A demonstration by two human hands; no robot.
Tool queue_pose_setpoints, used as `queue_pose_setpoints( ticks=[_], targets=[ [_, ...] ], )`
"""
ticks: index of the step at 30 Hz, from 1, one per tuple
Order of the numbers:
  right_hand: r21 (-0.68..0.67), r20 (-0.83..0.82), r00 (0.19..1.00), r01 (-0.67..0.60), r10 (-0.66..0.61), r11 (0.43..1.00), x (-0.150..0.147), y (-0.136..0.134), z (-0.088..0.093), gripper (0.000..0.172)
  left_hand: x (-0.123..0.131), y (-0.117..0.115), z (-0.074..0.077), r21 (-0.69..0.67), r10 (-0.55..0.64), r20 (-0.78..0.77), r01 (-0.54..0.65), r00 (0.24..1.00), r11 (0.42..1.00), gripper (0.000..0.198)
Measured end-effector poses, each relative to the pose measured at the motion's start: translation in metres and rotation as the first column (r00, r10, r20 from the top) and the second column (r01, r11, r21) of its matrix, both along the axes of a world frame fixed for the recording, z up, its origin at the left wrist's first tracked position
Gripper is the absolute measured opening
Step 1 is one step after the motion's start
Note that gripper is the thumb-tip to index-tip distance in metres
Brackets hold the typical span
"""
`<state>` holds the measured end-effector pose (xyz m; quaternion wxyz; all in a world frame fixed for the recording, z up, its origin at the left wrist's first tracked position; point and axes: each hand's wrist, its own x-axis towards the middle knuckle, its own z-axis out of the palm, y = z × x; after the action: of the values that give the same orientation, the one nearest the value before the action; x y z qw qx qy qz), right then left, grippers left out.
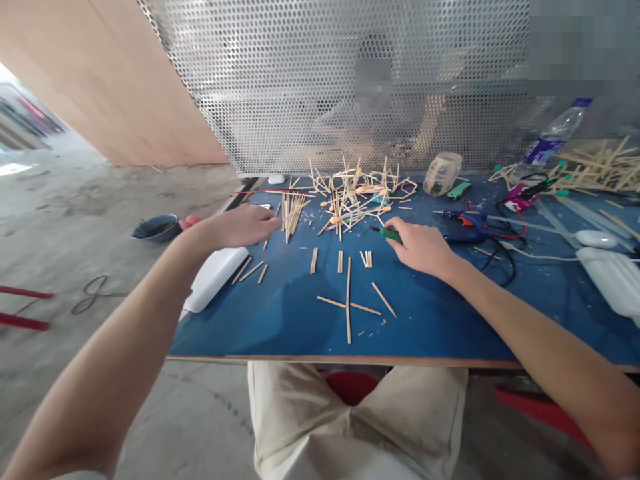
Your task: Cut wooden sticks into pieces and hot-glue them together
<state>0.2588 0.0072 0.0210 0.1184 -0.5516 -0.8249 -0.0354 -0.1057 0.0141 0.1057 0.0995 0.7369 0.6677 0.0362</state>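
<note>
My left hand [245, 227] hovers over the left of the blue table, its fingers stretched toward a bundle of thin wooden sticks [295, 212]. Whether the fingertips touch the sticks is unclear. My right hand [419, 244] is closed around a green-handled tool [391, 234] with a dark tip pointing left; its kind is partly hidden by the fingers. Between my hands lie small groups of short sticks [341, 261]. Nearer me, sticks form a cross [349, 305], with a loose slanted stick [383, 299] to its right. A tangle of joined sticks [357, 193] stands behind.
A white box [215, 279] lies at left. On the right are a blue glue gun [465, 227], cables, a clear jar [443, 173], a bottle [557, 137] and more sticks [605, 167]. Perforated metal sheet [300, 87] rises behind the blue table [295, 333].
</note>
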Motion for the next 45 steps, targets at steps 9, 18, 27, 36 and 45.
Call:
queue_pose_setpoints(
  ticks=[9, 18, 27, 36, 45],
  targets=[
    [0.069, 0.131, 0.991, -0.023, 0.014, 0.997, -0.004, -0.015, 0.004, 0.036, 0.034, -0.032, 0.002, -0.028, -0.246, -0.026, 0.245, 0.969, 0.969, 0.025],
    [0.275, 0.053, 0.705, -0.692, 0.708, 0.668, -0.018, -0.027, 0.005, 0.031, 0.110, -0.090, -0.025, 0.068, -0.489, 0.232, 0.487, 0.841, 0.871, 0.021],
    [0.079, -0.135, 0.731, -0.665, 0.669, 0.742, -0.013, -0.026, -0.002, 0.028, 0.041, -0.088, -0.045, 0.185, 0.125, -0.191, -0.090, 0.974, 0.979, 0.055],
    [0.095, -0.185, 0.689, -0.697, 0.700, 0.711, -0.014, -0.026, -0.007, 0.027, -0.007, -0.080, -0.081, 0.171, 0.122, -0.358, -0.063, 0.926, 0.983, 0.041],
    [0.095, -0.205, 0.677, -0.705, 0.707, 0.703, -0.013, -0.025, -0.009, 0.027, -0.036, -0.065, -0.083, 0.108, 0.081, 0.064, -0.088, 0.995, 0.990, 0.024]
  ],
)
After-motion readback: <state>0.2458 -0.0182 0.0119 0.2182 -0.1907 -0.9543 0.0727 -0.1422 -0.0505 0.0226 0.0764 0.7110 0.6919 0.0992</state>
